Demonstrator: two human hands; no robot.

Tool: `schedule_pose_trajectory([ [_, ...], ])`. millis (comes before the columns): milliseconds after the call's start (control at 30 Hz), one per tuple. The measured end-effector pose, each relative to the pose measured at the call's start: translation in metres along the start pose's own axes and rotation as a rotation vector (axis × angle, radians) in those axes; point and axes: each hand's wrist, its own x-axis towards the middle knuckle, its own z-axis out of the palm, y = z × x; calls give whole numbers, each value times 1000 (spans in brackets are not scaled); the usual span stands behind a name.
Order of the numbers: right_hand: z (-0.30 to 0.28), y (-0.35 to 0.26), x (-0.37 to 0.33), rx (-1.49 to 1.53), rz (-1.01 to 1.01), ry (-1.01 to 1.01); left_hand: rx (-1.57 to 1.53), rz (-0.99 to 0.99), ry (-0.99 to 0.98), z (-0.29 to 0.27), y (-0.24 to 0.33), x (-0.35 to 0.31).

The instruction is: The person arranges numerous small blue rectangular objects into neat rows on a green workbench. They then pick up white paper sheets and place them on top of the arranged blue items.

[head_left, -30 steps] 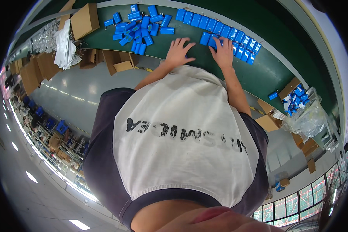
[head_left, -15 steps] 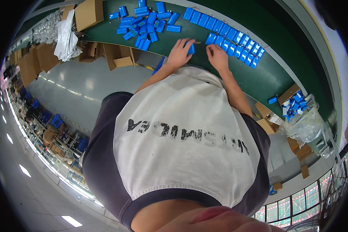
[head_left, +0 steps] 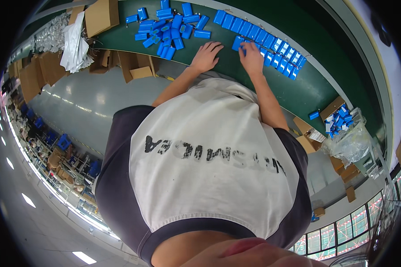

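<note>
On the green tabletop [head_left: 229, 62], blue wrapped battery packs lie in two slanting rows. My right hand [head_left: 253, 58] is at the left end of the front row, its fingers closed over the right edge of a blue battery pack [head_left: 238, 42]. The hand hides the packs just beside it. My left hand [head_left: 205, 58] rests on the table to the left, palm down, fingers apart and holding nothing. Beyond it lies a loose heap of the same packs [head_left: 177, 21], turned every way. The back row [head_left: 245, 27] runs behind the front one [head_left: 276, 60].
A cardboard box [head_left: 101, 18] and white sheets [head_left: 75, 42] are at the table's left end. At the right, a carton holds blue-and-white packs [head_left: 338, 121], with clear plastic [head_left: 354, 144] beside it. An open carton [head_left: 137, 66] sits below the front edge.
The blue pack that was at my left hand is gone from there; a pack now lies at the front row's left end under my right hand. My left hand has opened.
</note>
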Motion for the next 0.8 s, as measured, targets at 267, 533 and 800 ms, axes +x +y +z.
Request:
schedule_pose_trajectory([
  [267, 9, 39, 22, -133, 69, -16, -353, -132, 56, 16, 38, 40],
  [533, -8, 26, -1, 110, 334, 82, -160, -176, 4, 19, 44, 51],
  [800, -20, 26, 1, -8, 270, 71, -153, -167, -81, 11, 40, 52],
])
